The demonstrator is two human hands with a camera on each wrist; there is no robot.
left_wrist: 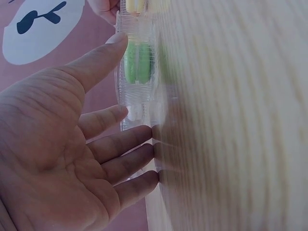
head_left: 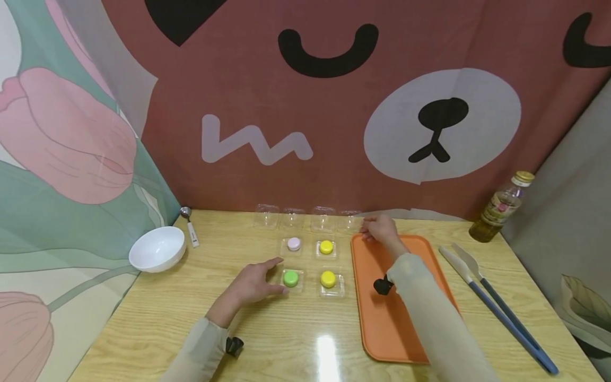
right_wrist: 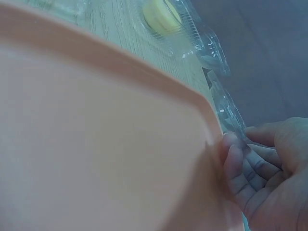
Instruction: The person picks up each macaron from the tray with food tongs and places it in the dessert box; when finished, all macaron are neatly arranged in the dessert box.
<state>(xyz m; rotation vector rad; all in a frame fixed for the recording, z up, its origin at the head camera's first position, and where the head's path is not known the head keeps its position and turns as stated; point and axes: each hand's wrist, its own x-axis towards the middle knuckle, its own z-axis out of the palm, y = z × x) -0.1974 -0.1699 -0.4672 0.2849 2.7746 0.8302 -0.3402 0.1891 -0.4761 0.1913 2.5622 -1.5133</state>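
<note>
In the head view my left hand (head_left: 253, 284) is spread beside a green macaron (head_left: 290, 278), which sits in a small clear plastic box. In the left wrist view the thumb reaches along the box's side and the other fingertips touch the tabletop. My right hand (head_left: 380, 231) is at the far-left corner of the orange tray (head_left: 361, 335). Its thumb and forefinger pinch the edge of a clear plastic box (right_wrist: 226, 109), the rightmost of several in the back row (head_left: 350, 220). Two yellow macarons (head_left: 326, 247) and a pale lilac macaron (head_left: 294, 244) sit in clear holders.
At the left stand a white bowl (head_left: 157, 249) and a small spoon (head_left: 190, 227). Tongs (head_left: 501, 302) lie right of the tray, with an oil-like bottle (head_left: 500, 208) behind them. A printed cloth (head_left: 334, 175) backs the wooden table (head_left: 291, 339).
</note>
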